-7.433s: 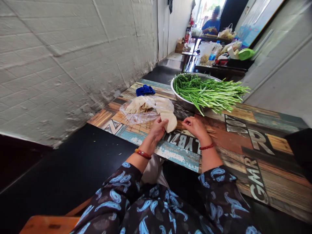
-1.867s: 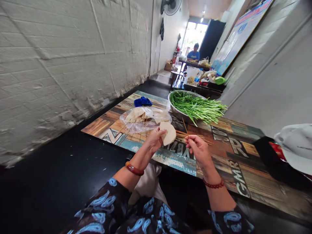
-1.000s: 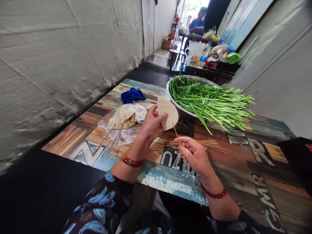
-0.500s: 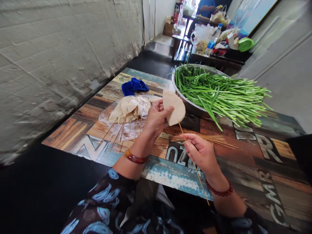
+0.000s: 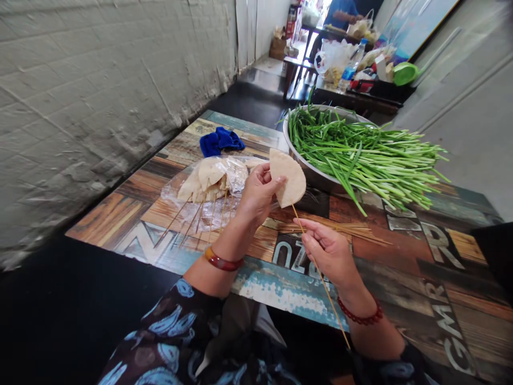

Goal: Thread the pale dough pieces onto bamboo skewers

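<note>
Left hand (image 5: pixel 258 195): thumb and fingers closed on the flat piece (image 5: pixel 294 179), pinching its left side; piece is pale, rounded on the right, held up above the table (image 5: pixel 132 198), between bag and bowl. Right hand (image 5: pixel 328 248): thumb and fingertips closed round the skewer (image 5: pixel 331 299); upper end meets the piece's lower edge; can't tell how deep it goes; lower end slants down past my right wrist, beyond the table edge.

Containers: metal bowl (image 5: pixel 287 133) on the table, beyond my hands to the right; piled with greens (image 5: pixel 360 155); cut stalks overhang its right rim, a few blades droop over the front. Clear bag (image 5: pixel 170 198) left of my left hand; film lies under and partly over a stack of pale pieces (image 5: pixel 208 172); several have sticks poking out toward me.

Loose skewers (image 5: pixel 360 232) lie in a bundle on the table behind my right hand; blue cloth (image 5: pixel 220 141) just behind the bag.

Further back: white bag (image 5: pixel 334 51) with yellowish contents, too small to identify; bottle (image 5: pixel 352 64) beside it; person in blue (image 5: pixel 340 13) behind, partly cut off by the frame.
</note>
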### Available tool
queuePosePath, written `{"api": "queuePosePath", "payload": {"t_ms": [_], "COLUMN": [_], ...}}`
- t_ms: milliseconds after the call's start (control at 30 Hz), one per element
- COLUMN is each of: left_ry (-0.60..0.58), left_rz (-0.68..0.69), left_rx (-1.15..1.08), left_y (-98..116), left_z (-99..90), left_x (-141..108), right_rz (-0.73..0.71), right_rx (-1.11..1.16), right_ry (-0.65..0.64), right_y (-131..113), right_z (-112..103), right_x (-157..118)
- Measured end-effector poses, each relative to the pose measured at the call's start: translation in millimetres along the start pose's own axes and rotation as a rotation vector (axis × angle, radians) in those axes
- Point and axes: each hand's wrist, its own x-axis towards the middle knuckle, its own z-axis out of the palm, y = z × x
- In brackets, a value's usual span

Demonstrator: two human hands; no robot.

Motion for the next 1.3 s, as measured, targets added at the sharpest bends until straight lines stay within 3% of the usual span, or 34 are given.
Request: {"api": "queuePosePath", "payload": {"t_ms": [567, 1300], "left_ry": [-0.031, -0.041], "left_rz": [0.054, 0.021], "left_rx": [0.036, 0.087], "left_y": [1.3, -0.8], "left_z": [3.0, 7.3], "left_x": [-5.2, -8.8], "right_rz": [0.12, 0.058], "right_rx": [0.15, 0.178], "right_ry": [0.03, 0.097], "right_y": [-5.1, 8.5], "right_z": [6.1, 10.4], "right_x": [7.0, 11.3]}}
